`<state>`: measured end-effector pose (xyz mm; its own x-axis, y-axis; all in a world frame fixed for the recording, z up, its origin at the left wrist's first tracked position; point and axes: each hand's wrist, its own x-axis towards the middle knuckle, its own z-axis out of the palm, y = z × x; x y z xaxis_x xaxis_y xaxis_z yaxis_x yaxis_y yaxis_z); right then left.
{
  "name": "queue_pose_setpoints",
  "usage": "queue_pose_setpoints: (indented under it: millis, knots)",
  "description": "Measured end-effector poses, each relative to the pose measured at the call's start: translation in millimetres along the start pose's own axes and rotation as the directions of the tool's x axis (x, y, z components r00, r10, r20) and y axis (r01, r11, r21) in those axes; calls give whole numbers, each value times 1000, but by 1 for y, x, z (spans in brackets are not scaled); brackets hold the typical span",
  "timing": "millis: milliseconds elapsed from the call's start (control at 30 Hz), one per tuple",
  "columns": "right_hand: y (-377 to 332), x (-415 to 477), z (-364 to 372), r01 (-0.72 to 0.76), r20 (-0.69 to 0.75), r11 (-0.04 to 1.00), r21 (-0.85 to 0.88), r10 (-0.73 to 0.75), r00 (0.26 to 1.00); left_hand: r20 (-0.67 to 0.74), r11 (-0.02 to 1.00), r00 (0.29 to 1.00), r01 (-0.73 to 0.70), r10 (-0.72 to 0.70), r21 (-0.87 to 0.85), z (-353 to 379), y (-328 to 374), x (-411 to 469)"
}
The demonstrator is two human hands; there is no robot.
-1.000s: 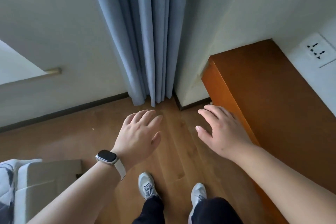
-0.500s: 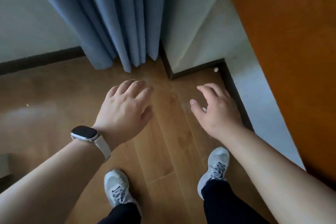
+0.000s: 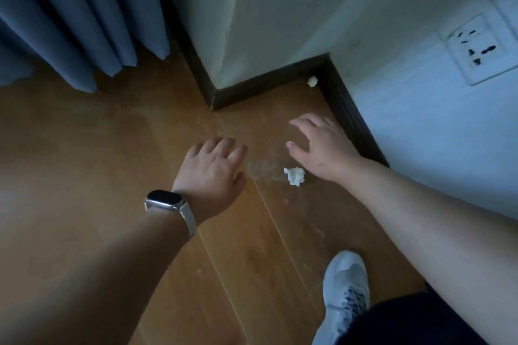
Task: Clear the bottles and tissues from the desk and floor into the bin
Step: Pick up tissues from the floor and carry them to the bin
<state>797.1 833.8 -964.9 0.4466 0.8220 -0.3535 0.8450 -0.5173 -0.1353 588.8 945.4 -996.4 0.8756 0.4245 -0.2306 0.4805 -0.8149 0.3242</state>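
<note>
Both hands were out over the wooden floor (image 3: 84,176), palms down, mid-frame. The left hand (image 3: 214,165) sat centre frame with its fingers loosely bent and close together, nothing in it. A dark-faced watch (image 3: 165,200) on a pale strap was on that wrist. The right hand (image 3: 322,145) was just right of centre with its fingers spread and thumb out to the left, also holding nothing.

A crumpled white tissue (image 3: 294,175) lay on the floor between the two hands, just below the right thumb and near the right wrist. Neither hand was touching it. A second, smaller tissue scrap (image 3: 312,81) lay further up the frame, tucked into the corner where the dark skirting board (image 3: 266,84) turns, well apart from both hands. A faint dusty smear showed on the boards left of the near tissue.

Blue curtain (image 3: 78,14) folds hung in the upper left, ending just above the floor. A pale wall (image 3: 280,8) filled the upper centre, with a white wall socket (image 3: 476,47) at the upper right edge. One light grey lace-up shoe (image 3: 346,286) and a dark trouser leg showed at the lower right. No bin or bottles in frame.
</note>
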Motion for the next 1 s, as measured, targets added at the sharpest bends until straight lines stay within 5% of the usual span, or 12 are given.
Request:
queue_pose_setpoints:
  millis: [300,700,867,1000]
  knots:
    - [81,27,53,-82,-7,991,-107,82,997,65,973,974,-208,215,-98,120,51,80]
    - [110,96,73,-126,-136,990,-66,117,984,183,901,888,-433,422,25,148,62,97]
    - [121,143,66,-164,-123,986,-32,159,980,119,939,935,-320,334,-124,137,40,82]
    - [131,174,62,-180,-113,983,-15,178,978,4,897,999,-45,52,-440,122,19,82]
